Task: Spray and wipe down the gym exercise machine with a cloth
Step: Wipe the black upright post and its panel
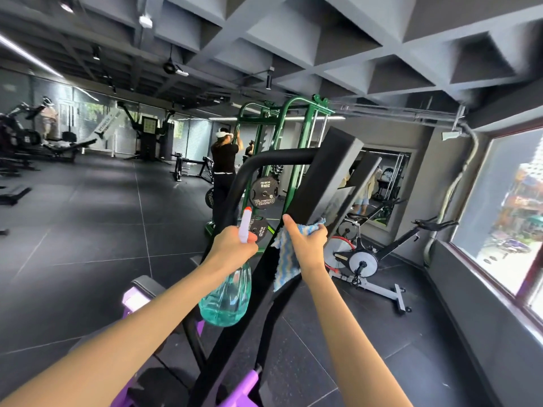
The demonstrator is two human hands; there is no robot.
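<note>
my right hand clamps the cloth round the machine; left hand grips the bottle. i'd keep firm, overlapping strokes.

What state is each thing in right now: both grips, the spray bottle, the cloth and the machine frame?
machine frame: black beam, slanted, being wiped.
spray bottle: upright beside the beam, liquid level hard to tell.
left grip: curled round the spray bottle's neck.
cloth: bunched against the machine frame, lower end hanging loose.
right grip: holds the cloth onto the beam.
exercise bike: standing, nobody on it.
</note>
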